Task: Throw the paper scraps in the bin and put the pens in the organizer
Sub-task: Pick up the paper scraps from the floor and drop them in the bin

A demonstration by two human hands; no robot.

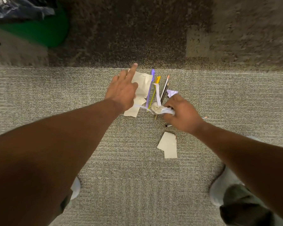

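Note:
Paper scraps and pens lie in a heap on the grey carpet. My right hand (182, 114) grips a crumpled wad of white scraps (162, 110) with strips trailing from it. My left hand (123, 88) hovers over a large cream scrap (143, 82), forefinger stretched out, holding nothing. A purple pen (150, 86), a yellow pen (155, 88) and a pencil (165, 88) lie side by side between my hands. A small lilac scrap (172, 92) sits by my right knuckles. Another cream scrap (168, 145) lies nearer to me. A further pen (168, 125) pokes out under my right hand.
A green bin (44, 32) with a dark liner (21, 10) stands at the far left on darker carpet. My two shoes (219, 186) are planted on either side at the bottom. No organizer is in view.

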